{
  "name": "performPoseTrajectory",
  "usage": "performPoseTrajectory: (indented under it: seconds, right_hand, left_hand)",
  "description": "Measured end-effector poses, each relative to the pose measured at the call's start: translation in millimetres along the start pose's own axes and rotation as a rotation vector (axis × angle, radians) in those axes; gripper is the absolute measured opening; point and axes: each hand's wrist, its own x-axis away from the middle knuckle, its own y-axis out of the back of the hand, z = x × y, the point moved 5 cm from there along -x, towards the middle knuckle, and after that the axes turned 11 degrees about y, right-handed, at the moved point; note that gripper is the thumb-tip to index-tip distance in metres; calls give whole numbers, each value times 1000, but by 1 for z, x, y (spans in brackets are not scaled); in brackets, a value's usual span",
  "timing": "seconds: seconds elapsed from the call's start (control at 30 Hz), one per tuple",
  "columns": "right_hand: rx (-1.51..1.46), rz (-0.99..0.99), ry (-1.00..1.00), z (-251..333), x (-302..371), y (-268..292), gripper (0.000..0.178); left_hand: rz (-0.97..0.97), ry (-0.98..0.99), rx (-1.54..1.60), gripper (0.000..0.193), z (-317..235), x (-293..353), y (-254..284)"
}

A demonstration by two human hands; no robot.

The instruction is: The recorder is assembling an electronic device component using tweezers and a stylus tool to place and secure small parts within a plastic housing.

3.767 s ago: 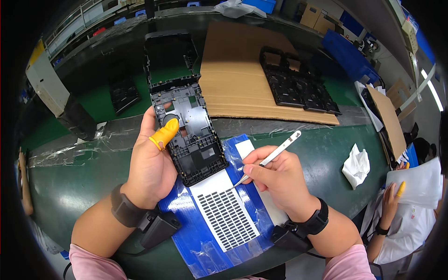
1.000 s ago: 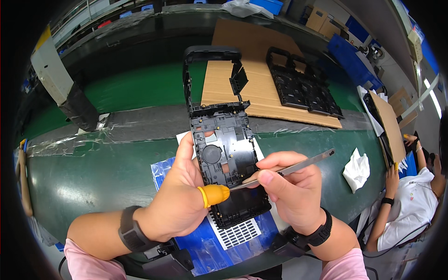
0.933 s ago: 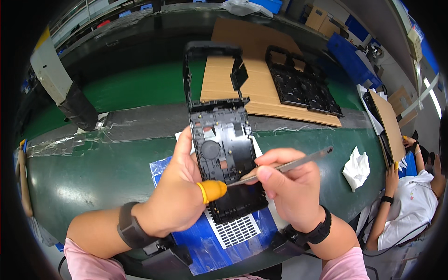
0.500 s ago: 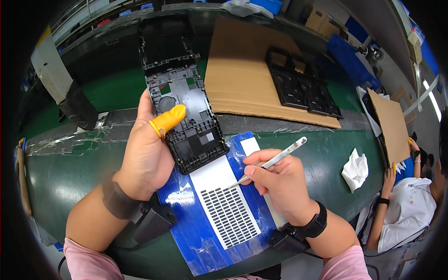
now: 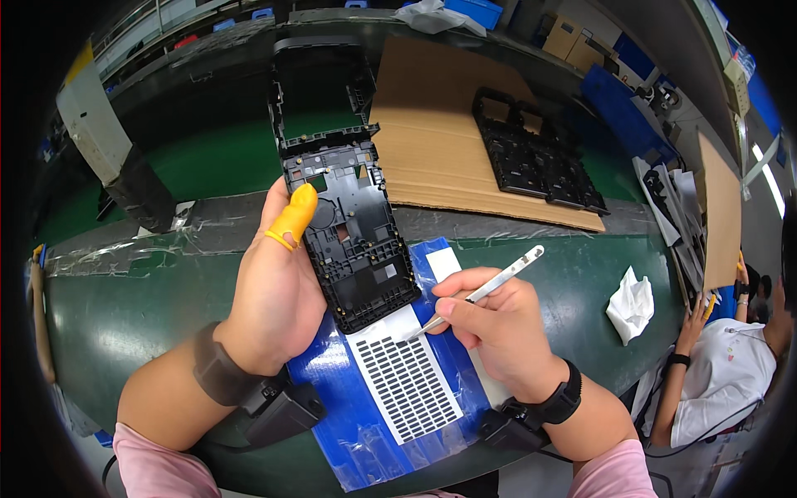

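My left hand, a yellow finger cot on its thumb, grips the side of a black plastic device housing. The housing is tilted, its ribbed inner side and open frame end showing. In my right hand is a pair of metal tweezers, pinched between thumb and fingers. Their tips rest at the top rows of a white sheet of small black rectangular stickers; whether they hold a sticker is too small to tell. Under the sheet lies a blue board covered with clear tape.
More black housings lie on a cardboard sheet at the far right. A crumpled white tissue is on the green table. At the right edge another person handles a cardboard piece. A post stands at far left.
My left hand has moved the housing right and slightly nearer, and its thumb has shifted to the housing's edge. The tweezers' tips have moved slightly left. The other person's cardboard has turned and shifted.
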Motion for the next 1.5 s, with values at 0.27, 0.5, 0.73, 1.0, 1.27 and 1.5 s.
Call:
performPoseTrajectory:
  seconds: [0.27,0.5,0.73,1.0,1.27,1.5]
  right_hand:
    - [-179,-46,270,39,11,1,18]
    - [-168,-58,248,35,15,-3,19]
    - [-174,-54,239,32,17,-7,19]
    - [-105,-94,238,32,18,-8,17]
    - [-109,-95,242,32,17,-8,17]
    - [-104,-103,218,30,17,-7,16]
  left_hand:
    - [63,290,147,31,24,23,-23]
    - [111,377,141,34,34,38,-33]
    - [150,395,145,40,36,43,-36]
    - [171,366,168,41,39,43,-35]
    - [180,351,163,40,39,42,-34]
    - [154,371,166,39,39,44,-36]
